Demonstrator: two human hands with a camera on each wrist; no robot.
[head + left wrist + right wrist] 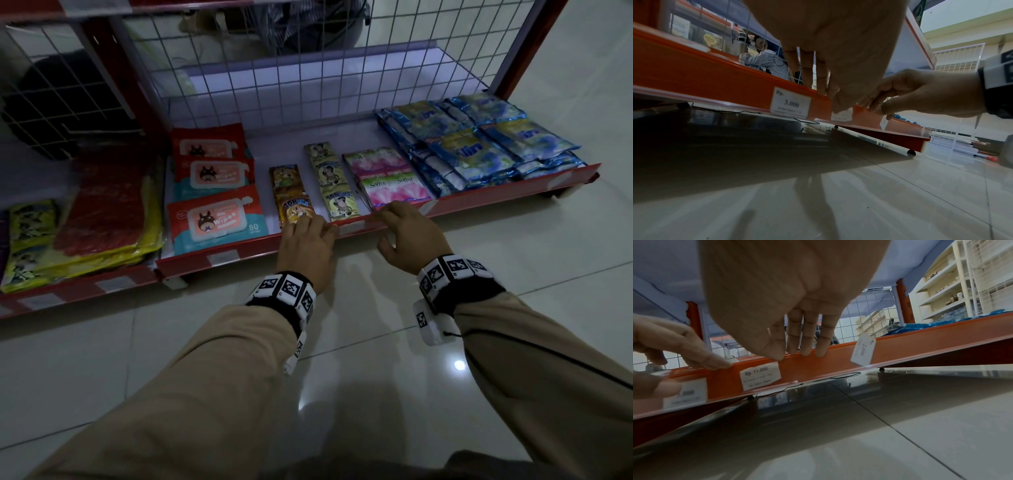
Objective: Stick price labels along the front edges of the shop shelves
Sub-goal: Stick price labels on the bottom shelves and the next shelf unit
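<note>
The bottom shelf's red front rail [191, 265] [715, 78] [920, 340] carries several white price labels. My left hand [325, 229] [828, 97] lays its straight fingers over the rail's top, its thumb in front just left of the "Rp. 11.000" label [351, 226] [760, 376]. My right hand [387, 222] [797, 353] rests its fingertips along the rail's top, its thumb at that label's upper right corner. A "3.000" label [790, 102] sits flat further left. A "2.000" label [428, 207] [863, 352] sits crooked to the right. Neither hand holds a loose label.
On the shelf lie wet-wipe packs [215, 219], drink sachets [294, 205], pink Soffell sachets [394, 185] and blue detergent packs [479, 147]. A wire grid [308, 85] backs it. Glossy floor tiles [342, 342] lie below. A person [764, 60] shows through the grid.
</note>
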